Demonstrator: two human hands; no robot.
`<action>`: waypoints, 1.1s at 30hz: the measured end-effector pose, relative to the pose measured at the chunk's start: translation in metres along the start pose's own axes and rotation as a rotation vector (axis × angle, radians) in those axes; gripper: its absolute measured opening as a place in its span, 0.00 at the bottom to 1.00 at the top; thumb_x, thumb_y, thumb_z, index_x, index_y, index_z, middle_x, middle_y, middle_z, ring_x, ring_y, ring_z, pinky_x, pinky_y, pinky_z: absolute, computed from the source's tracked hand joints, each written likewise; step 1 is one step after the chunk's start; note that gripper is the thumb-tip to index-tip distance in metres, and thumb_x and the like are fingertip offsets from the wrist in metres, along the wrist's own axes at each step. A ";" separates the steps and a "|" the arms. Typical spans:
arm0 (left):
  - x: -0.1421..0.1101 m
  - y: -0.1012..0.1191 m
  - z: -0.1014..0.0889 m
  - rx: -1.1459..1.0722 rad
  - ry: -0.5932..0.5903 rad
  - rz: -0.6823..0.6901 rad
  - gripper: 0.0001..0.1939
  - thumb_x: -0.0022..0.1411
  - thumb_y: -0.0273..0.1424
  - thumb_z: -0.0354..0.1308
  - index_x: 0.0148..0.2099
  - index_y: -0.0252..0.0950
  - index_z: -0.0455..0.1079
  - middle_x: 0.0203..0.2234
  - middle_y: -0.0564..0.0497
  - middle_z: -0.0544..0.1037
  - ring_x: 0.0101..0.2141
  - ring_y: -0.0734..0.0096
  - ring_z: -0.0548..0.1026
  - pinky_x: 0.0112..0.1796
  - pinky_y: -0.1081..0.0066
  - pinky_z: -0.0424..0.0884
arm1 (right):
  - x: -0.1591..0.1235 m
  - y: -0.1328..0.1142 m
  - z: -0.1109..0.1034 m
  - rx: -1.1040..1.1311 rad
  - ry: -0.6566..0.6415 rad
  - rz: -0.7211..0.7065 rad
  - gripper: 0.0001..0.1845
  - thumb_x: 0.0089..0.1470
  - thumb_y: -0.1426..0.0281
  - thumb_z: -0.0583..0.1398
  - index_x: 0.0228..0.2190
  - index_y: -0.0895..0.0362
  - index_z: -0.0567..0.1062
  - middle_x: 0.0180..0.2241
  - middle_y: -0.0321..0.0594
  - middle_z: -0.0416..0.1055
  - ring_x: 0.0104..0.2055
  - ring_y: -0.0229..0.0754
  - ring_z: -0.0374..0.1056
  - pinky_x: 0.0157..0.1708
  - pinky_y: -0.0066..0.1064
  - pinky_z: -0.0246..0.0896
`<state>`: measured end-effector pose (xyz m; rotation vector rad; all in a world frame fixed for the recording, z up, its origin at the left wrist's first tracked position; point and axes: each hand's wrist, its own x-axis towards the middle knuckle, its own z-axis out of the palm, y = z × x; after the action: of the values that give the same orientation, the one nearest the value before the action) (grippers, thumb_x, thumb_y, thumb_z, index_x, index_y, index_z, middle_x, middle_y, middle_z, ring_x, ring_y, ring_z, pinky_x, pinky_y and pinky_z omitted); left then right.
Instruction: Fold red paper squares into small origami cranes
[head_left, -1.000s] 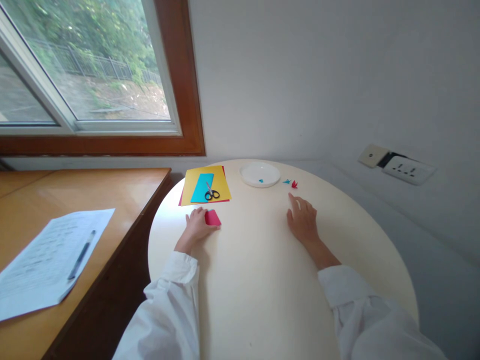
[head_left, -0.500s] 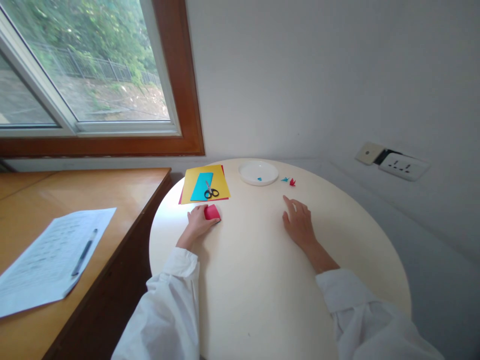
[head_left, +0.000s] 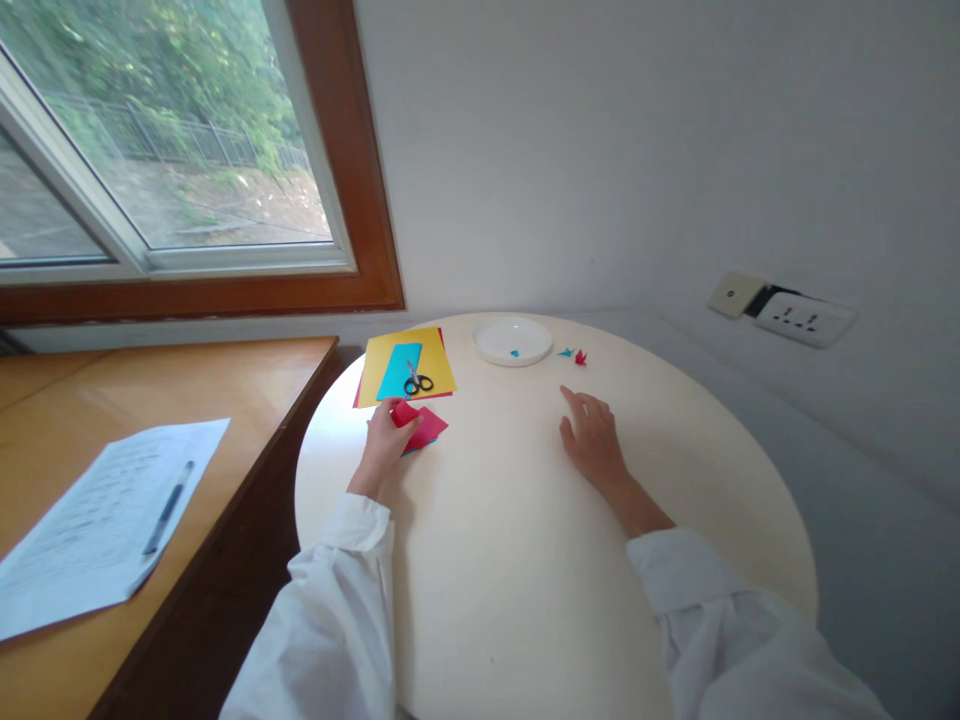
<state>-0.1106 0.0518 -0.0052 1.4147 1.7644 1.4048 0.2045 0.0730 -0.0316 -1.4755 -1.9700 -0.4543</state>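
Observation:
My left hand pinches a small red paper square, bent upward between thumb and fingers. Under it lies another red paper square, with a blue edge showing beneath. Just beyond that hand, black-handled scissors rest on a blue sheet and a yellow sheet, with red paper showing below. My right hand is on the table to the right, fingers apart, holding nothing. Farther back are a tiny blue folded paper piece and a red one.
A white plate with a tiny blue piece in it stands at the back of the round white table. On the wooden desk at left lie written paper sheets and a pen. A wall socket is at right.
My left hand has lifted and bent the top red square toward the left, uncovering another red square below. My right hand stays nearly still. The whole view has shifted slightly.

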 end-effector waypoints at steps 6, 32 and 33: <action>-0.002 0.014 0.003 -0.474 -0.018 -0.093 0.17 0.51 0.40 0.57 0.41 0.35 0.65 0.36 0.45 0.74 0.38 0.64 0.74 0.37 0.66 0.70 | 0.000 0.000 0.000 0.029 0.013 -0.001 0.24 0.53 0.75 0.49 0.52 0.62 0.62 0.43 0.51 0.67 0.45 0.51 0.60 0.43 0.42 0.58; -0.038 0.026 0.042 -1.058 -0.655 -0.400 0.35 0.51 0.15 0.49 0.62 0.35 0.53 0.47 0.41 0.75 0.48 0.63 0.73 0.52 0.62 0.65 | -0.014 -0.114 0.015 1.256 -0.209 0.489 0.23 0.48 0.66 0.57 0.47 0.57 0.66 0.23 0.33 0.71 0.25 0.36 0.66 0.28 0.28 0.61; -0.040 0.027 0.042 -1.044 -0.662 -0.397 0.36 0.51 0.15 0.49 0.62 0.36 0.53 0.46 0.42 0.76 0.47 0.64 0.73 0.51 0.62 0.66 | -0.013 -0.112 0.014 1.267 -0.205 0.496 0.23 0.47 0.67 0.57 0.47 0.58 0.67 0.21 0.32 0.70 0.22 0.36 0.64 0.25 0.27 0.60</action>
<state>-0.0501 0.0317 -0.0045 0.7368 0.6291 1.1400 0.0967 0.0369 -0.0404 -1.0369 -1.3786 1.0194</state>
